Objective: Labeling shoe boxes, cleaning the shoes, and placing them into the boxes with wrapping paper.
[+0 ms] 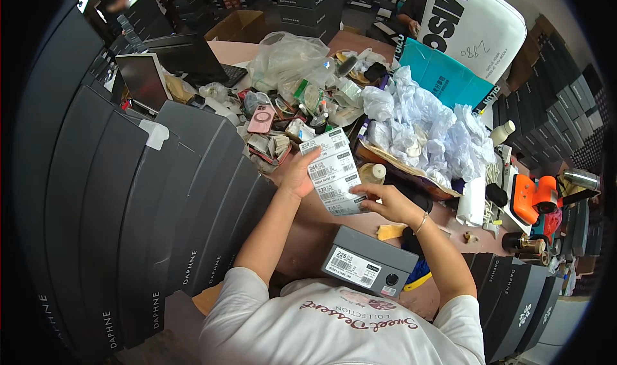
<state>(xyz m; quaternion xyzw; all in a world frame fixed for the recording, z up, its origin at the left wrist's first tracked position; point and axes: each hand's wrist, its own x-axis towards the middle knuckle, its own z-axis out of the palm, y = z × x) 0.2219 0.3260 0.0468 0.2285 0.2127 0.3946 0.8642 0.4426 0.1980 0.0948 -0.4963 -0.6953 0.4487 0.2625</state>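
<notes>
My left hand (299,176) grips a sheet of white barcode labels (332,171) by its left edge, thumb over the front. My right hand (393,205) is at the sheet's lower right edge. Its fingertips reach the labels with finger and thumb apart; whether they pinch a label is too small to tell. Below the sheet, close to my body, a dark grey shoe box (369,260) sits with a white barcode label on its end. A pale capped bottle (372,173) stands just behind the sheet.
Tall stacks of dark shoe boxes (160,191) crowd my left. Crumpled white tissue paper (418,124) fills a tray at the right. Clutter, a pink phone (261,118), a laptop (193,59) and an orange device (535,196) cover the table. Another person's hand (413,27) shows behind.
</notes>
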